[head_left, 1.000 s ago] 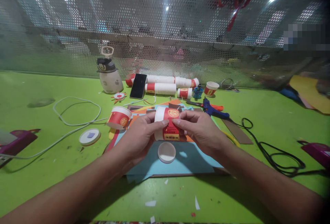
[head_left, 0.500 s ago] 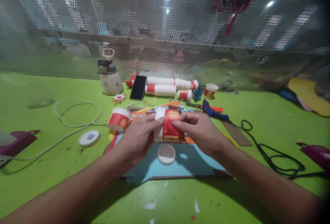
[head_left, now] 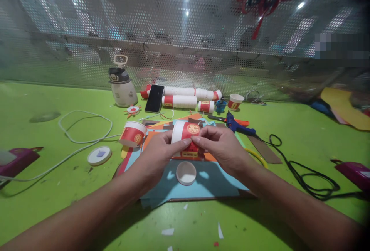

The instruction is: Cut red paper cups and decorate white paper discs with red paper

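Note:
Between both hands is a red and white paper cup (head_left: 178, 133) with a gold emblem, lying on its side above the coloured paper. My left hand (head_left: 162, 149) grips it from the left, the thumb stretched across the red band. From the right, my right hand (head_left: 218, 141) pinches at the cup's side, its thumb tip close to the left thumb. Whether a small piece sits under the thumbs is hidden. A round white cup base or lid (head_left: 186, 173) lies just below on light blue paper (head_left: 162, 189). Another red cup (head_left: 133, 134) rests tilted to the left.
A blue glue gun (head_left: 238, 124) with a black cord lies at right. Behind are stacked paper cups (head_left: 180, 101), a phone (head_left: 154, 98) and a bottle (head_left: 123, 89). A white cable (head_left: 83, 152) and round lid (head_left: 99, 155) lie left. Paper scraps (head_left: 168, 231) dot the front.
My left thumb has slid right across the cup's red band to meet the right thumb, covering the dark mark seen there before. The view has shifted slightly.

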### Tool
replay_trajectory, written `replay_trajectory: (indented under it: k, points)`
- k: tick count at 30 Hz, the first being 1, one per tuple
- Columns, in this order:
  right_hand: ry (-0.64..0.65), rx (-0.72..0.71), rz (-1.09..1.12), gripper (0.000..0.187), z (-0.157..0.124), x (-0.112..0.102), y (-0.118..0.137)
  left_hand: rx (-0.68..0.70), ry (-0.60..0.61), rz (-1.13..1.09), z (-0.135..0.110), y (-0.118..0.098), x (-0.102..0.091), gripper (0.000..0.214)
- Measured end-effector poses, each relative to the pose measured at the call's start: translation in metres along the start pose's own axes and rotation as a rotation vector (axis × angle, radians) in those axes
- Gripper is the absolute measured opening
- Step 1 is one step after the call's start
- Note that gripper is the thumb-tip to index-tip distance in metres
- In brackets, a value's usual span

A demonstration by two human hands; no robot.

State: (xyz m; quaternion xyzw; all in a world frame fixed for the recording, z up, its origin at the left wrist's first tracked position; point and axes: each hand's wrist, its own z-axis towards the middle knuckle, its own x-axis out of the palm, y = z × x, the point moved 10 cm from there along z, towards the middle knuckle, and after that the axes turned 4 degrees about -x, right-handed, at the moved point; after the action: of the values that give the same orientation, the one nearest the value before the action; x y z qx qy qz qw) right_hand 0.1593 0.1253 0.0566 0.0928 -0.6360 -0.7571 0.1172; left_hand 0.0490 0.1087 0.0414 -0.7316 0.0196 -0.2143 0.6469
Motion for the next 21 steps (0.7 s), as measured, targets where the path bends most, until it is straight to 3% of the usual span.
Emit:
replay_trajectory:
  k: [14,17,21]
  points:
    - [0.079,-0.026,-0.138,0.029,0.000,0.005,0.004,0.034,-0.020,0.000,-0.001,-0.005,-0.001,0.028]
    - [0.101,-0.036,-0.298,0.032,0.000,-0.014,0.014,0.024,-0.019,-0.028,-0.002,-0.007,-0.002,0.027]
    - [0.117,-0.027,-0.644,0.027,-0.010,-0.065,0.018,0.039,-0.021,-0.026,-0.004,-0.015,-0.005,0.024]
